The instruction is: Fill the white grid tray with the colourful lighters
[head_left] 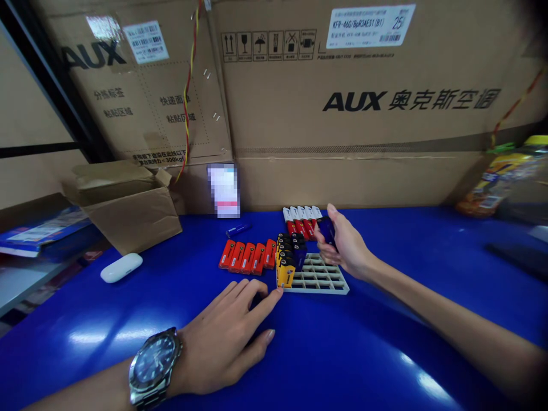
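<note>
My right hand (pixel 342 242) is closed round a dark blue battery (pixel 327 231), held just above the back right of a pale grid tray (pixel 325 282). In the tray's left column stand several yellow-and-black batteries (pixel 286 275). Beside them, dark blue batteries (pixel 299 256) with black tops fill part of the second column; the cells further right show bare. My left hand (pixel 233 334) lies palm down with fingers apart, its index fingertip touching the tray's front left corner. It holds nothing. A silver watch (pixel 154 365) is on that wrist.
Several red batteries (pixel 248 258) lie left of the tray, near a single blue battery (pixel 238 230). Red-and-white batteries (pixel 303 221) lie behind it. A white case (pixel 121 268), an open carton (pixel 132 211), a blurred screen (pixel 225 191) and a bottle (pixel 492 182) stand around; large cardboard boxes (pixel 342 131) wall the back.
</note>
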Tool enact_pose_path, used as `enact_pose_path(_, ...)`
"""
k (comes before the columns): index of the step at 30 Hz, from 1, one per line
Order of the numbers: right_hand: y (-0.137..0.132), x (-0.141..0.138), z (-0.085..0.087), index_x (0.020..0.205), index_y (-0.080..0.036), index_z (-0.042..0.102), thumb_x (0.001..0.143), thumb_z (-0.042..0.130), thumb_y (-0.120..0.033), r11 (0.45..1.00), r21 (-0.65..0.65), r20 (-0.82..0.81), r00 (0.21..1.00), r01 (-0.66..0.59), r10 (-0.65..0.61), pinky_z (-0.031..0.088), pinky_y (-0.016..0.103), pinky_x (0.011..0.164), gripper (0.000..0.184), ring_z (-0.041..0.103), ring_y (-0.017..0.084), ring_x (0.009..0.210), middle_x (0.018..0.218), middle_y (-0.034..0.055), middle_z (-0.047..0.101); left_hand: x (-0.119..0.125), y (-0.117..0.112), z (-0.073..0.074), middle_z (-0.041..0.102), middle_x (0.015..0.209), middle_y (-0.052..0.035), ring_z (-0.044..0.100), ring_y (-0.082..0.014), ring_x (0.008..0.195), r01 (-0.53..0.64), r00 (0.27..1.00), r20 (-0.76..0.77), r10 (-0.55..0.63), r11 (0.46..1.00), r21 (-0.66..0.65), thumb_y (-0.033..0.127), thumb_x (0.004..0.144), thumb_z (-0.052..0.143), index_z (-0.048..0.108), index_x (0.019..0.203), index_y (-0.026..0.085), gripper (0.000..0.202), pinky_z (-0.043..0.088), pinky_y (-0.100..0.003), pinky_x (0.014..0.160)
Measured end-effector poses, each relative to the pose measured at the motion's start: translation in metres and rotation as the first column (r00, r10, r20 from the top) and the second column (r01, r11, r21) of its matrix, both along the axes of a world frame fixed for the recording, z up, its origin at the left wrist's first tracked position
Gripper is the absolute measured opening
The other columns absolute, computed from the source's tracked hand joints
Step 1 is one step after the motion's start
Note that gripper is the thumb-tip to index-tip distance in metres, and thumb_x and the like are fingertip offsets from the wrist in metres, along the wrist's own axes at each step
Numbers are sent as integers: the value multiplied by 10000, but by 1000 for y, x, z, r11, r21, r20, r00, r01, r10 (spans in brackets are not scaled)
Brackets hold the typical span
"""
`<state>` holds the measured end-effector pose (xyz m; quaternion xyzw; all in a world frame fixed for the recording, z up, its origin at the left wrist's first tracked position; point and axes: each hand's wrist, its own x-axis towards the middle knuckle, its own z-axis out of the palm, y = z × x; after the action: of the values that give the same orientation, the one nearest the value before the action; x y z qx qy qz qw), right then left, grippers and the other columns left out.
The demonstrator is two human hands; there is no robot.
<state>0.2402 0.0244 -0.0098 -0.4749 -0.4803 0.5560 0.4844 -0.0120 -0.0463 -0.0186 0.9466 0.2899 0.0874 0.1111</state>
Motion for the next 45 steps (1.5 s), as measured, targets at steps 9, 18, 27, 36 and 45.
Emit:
enact_pose_path(9, -5, 7, 13, 782, -199, 571, 892, 494, -399, 763, 632, 500, 823, -134, -270, 403, 264, 586, 241, 493, 129, 637, 722, 19, 551, 1, 0, 0, 478, 1250, -131, 489, -266, 1074, 3, 1000, 4, -3, 1000, 8, 287, 941, 392, 277, 1439, 213, 516, 472, -483, 911)
enact_pose_path(18, -23, 13, 23, 645, -188, 662, 792, 624, -371, 803, 531, 528, 847, -272, -62, 296, 240, 386, 237, 418, 92, 379, 444, -20, 508, 1, 0, -1, 491, 1229, -129, 496, -263, 1057, 0, 1000, 26, 0, 1000, 30, 300, 942, 394, 308, 1426, 211, 499, 481, -470, 898)
enact_pose_path(27, -21, 11, 12, 720, -200, 703, 770, 667, -282, 626, 649, 649, 745, -433, -158, 409, 257, 489, 102, 533, 122, 467, 577, 19, 666, 1, 0, -3, 490, 1235, -128, 492, -256, 1062, -2, 999, 36, 1, 999, 42, 303, 946, 388, 301, 1429, 216, 498, 472, -456, 912)
enact_pose_path(36, -15, 13, 12, 618, -179, 630, 866, 521, -419, 829, 492, 533, 845, -268, -44, 372, 228, 399, 362, 512, 105, 376, 456, 5, 578, 1, 1, -2, 492, 1226, -124, 494, -254, 1044, 6, 1000, 31, -7, 999, 35, 297, 943, 391, 281, 1439, 230, 512, 480, -455, 892)
enact_pose_path(45, -21, 2, 11, 558, -193, 483, 803, 609, -357, 744, 641, 516, 823, -187, -238, 268, 240, 424, 321, 334, 79, 442, 488, -33, 427, 0, 0, -1, 476, 1232, -139, 487, -264, 1046, 6, 1000, 12, -6, 1000, 18, 292, 948, 372, 309, 1414, 187, 482, 477, -481, 887)
